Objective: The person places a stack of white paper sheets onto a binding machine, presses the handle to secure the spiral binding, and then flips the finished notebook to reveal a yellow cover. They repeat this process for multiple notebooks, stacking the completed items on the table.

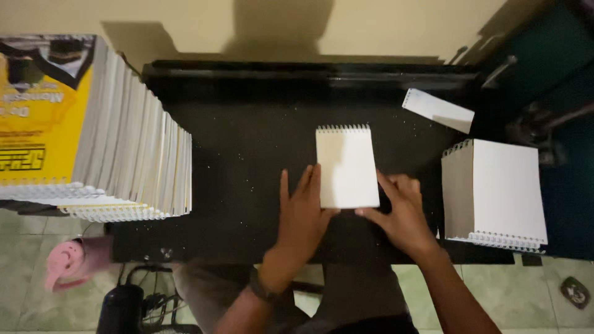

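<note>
Head view shows 2 flat, open hands steadying a small white spiral notepad [347, 166] mid-table: left hand [302, 213] touches its left edge, right hand [402, 210] its near-right corner. Notepad stacks stand far left [133, 154] and right [495, 192].

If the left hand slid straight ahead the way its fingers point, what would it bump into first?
Probably the small white spiral notepad: the left hand points up and slightly right, fingertips already at its lower left corner on the black table.

Notepad [347, 166] mid-surface [247, 142] between our hands; tall stack [127, 142] at left edge, shorter stack [495, 192] right, loose pad [438, 110] behind it.
</note>
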